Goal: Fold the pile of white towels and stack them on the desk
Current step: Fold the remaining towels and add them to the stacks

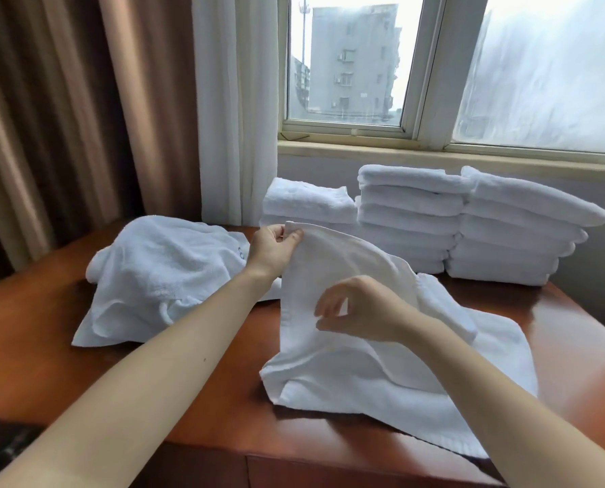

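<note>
A white towel (332,350) lies half-lifted on the brown wooden desk (58,364). My left hand (273,250) pinches its upper corner and holds it up above the desk. My right hand (357,308) hovers in front of the raised part, thumb and fingers curled apart, holding nothing. A crumpled pile of unfolded white towels (160,276) sits to the left. Three stacks of folded towels stand at the back: a low one (306,202), a taller middle one (410,220) and a right one (519,230).
Brown curtains (58,118) and a white sheer curtain (236,100) hang behind the desk on the left. A window (350,65) with a sill lies behind the stacks. The desk's front edge and a drawer seam run below the towel.
</note>
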Demonstrator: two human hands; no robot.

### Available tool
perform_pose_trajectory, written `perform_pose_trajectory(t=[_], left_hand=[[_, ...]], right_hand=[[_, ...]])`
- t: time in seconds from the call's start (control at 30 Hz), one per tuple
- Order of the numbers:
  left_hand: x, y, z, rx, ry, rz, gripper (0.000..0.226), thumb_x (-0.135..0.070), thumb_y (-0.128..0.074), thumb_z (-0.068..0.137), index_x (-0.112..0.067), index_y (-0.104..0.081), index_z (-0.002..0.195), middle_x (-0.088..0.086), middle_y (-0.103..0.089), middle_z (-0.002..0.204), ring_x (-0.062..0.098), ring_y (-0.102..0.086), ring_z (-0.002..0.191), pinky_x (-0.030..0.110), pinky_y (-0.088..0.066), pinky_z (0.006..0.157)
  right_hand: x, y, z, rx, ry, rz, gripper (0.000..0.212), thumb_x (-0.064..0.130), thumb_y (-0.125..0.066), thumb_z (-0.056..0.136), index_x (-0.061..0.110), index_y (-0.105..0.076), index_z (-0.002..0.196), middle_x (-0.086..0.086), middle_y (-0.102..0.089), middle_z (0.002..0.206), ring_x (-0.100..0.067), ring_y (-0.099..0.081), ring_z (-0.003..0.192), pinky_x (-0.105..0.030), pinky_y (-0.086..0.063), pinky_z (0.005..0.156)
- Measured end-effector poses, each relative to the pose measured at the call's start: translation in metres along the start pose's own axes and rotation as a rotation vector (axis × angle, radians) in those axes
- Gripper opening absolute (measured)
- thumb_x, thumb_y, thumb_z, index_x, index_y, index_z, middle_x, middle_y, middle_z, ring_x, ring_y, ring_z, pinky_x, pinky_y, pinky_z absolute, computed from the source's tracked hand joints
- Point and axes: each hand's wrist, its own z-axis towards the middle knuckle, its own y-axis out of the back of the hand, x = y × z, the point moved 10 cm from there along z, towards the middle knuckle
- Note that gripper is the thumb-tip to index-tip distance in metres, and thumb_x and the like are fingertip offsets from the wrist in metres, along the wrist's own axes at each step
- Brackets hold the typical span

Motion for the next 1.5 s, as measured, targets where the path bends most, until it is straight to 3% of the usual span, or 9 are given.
perform_pose_trajectory(t=[0.1,0.43,0.77,0.97,1.1,1.2,1.27,1.4,1.5], left_hand=[[0.002,-0.001,-0.002,0.017,-0.002,0.002,0.027,-0.022,-0.064,0.096,0.004,-0.068,0.096,0.006,-0.057,0.08,0.018,-0.05,0.075,0.032,-0.043,0.07],[-0.001,-0.006,-0.008,0.066,-0.004,0.024,0.018,-0.022,-0.062,0.098,-0.005,-0.067,0.093,0.0,-0.056,0.074,0.016,-0.051,0.074,0.026,-0.044,0.063],[0.01,-0.005,-0.012,0.106,0.018,0.046,0.041,-0.026,-0.056,0.101,0.015,-0.063,0.1,0.01,-0.048,0.081,0.021,-0.046,0.077,0.038,-0.046,0.073],[0.023,-0.003,-0.013,0.17,0.077,-0.047,0.021,-0.026,-0.06,0.099,-0.008,-0.072,0.099,0.01,-0.067,0.089,0.02,-0.066,0.086,0.046,-0.058,0.089],[0.02,-0.005,-0.017,0.214,0.066,-0.059,0.019,-0.025,-0.061,0.099,-0.012,-0.074,0.093,0.006,-0.069,0.082,0.019,-0.067,0.081,0.042,-0.06,0.086],[0.011,-0.007,-0.019,0.241,0.058,-0.089,0.021,-0.024,-0.061,0.099,-0.008,-0.075,0.1,0.013,-0.075,0.093,0.027,-0.071,0.088,0.04,-0.061,0.082],[0.002,-0.007,-0.019,0.256,0.055,-0.1,0.023,-0.025,-0.06,0.099,-0.008,-0.074,0.106,0.017,-0.074,0.102,0.032,-0.072,0.093,0.044,-0.06,0.082],[-0.026,-0.014,-0.02,0.343,0.026,-0.129,0.027,-0.029,-0.054,0.102,-0.01,-0.073,0.107,0.004,-0.075,0.085,0.018,-0.072,0.079,0.029,-0.058,0.066],[-0.048,-0.022,-0.023,0.408,0.012,-0.173,0.03,-0.029,-0.049,0.104,-0.01,-0.072,0.106,0.004,-0.075,0.089,0.017,-0.072,0.087,0.031,-0.06,0.077]], right_hand=[[-0.001,-0.042,-0.004,0.207,-0.036,-0.053,0.03,0.049,-0.083,0.068,0.035,-0.075,0.093,0.017,-0.07,0.09,0.0,-0.06,0.085,-0.021,-0.051,0.075],[0.05,-0.072,-0.003,0.185,0.189,-0.073,0.019,0.03,-0.077,0.078,0.033,-0.076,0.097,0.013,-0.059,0.093,-0.006,-0.055,0.089,-0.031,-0.05,0.072],[0.042,-0.092,0.009,0.124,0.13,-0.109,0.018,0.028,-0.065,0.084,0.029,-0.076,0.099,0.013,-0.06,0.091,-0.007,-0.051,0.076,-0.025,-0.04,0.059],[0.006,-0.049,0.021,-0.089,-0.087,0.371,0.004,0.012,-0.061,0.094,0.011,-0.064,0.092,0.002,-0.067,0.088,-0.018,-0.063,0.085,-0.037,-0.052,0.08],[-0.004,-0.008,0.023,-0.253,-0.13,0.583,0.016,0.012,-0.063,0.095,0.017,-0.063,0.079,0.006,-0.064,0.066,-0.005,-0.056,0.06,-0.019,-0.043,0.06],[-0.012,0.019,0.024,-0.352,-0.156,0.722,0.012,0.017,-0.066,0.094,0.012,-0.066,0.083,-0.005,-0.068,0.067,-0.017,-0.065,0.059,-0.028,-0.048,0.058],[-0.016,0.042,0.025,-0.442,-0.144,0.75,0.012,0.017,-0.069,0.093,0.011,-0.068,0.083,0.002,-0.064,0.062,-0.021,-0.064,0.06,-0.039,-0.052,0.061],[-0.014,0.077,0.031,-0.552,-0.102,0.673,0.015,0.02,-0.076,0.087,0.012,-0.07,0.076,0.015,-0.057,0.056,-0.003,-0.048,0.054,-0.017,-0.039,0.054],[-0.011,0.087,0.037,-0.557,-0.099,0.653,0.013,0.014,-0.078,0.085,0.012,-0.071,0.074,0.004,-0.061,0.063,-0.007,-0.049,0.057,-0.019,-0.039,0.055]])
